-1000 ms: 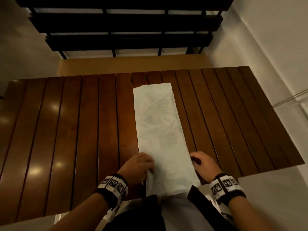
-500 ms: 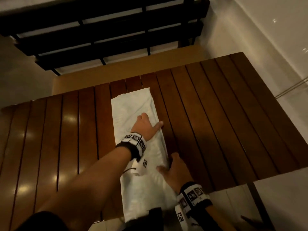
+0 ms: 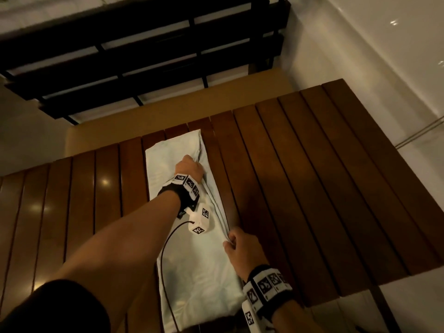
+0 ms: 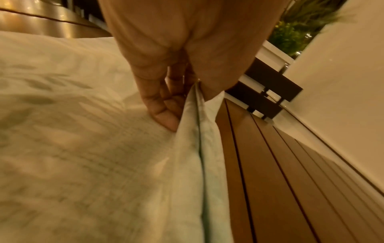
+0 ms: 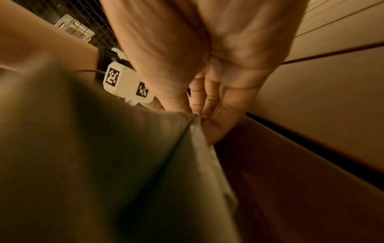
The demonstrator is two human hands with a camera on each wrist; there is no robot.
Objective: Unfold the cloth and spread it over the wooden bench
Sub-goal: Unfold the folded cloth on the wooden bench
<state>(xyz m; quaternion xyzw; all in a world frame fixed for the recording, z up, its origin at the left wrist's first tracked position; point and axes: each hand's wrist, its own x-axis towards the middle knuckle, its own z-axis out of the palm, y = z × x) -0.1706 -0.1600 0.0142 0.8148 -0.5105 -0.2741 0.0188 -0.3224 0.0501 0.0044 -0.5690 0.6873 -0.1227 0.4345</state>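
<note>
The cloth [image 3: 192, 248] is lying folded in a long strip across the middle of the slatted wooden table [image 3: 312, 188], its near end hanging off the front edge. It looks thin, soft and light, so it should be lifting easily but sagging between holds. The left hand [image 3: 188, 168] is pinching the strip's right edge farther up, and the right hand [image 3: 240, 246] is pinching the same edge nearer. Bare slats are lying open to both sides for spreading.

The right hand [image 5: 209, 92] pinches the raised edge of the cloth [image 5: 124, 164] above the wooden bench [image 5: 290, 189].
</note>
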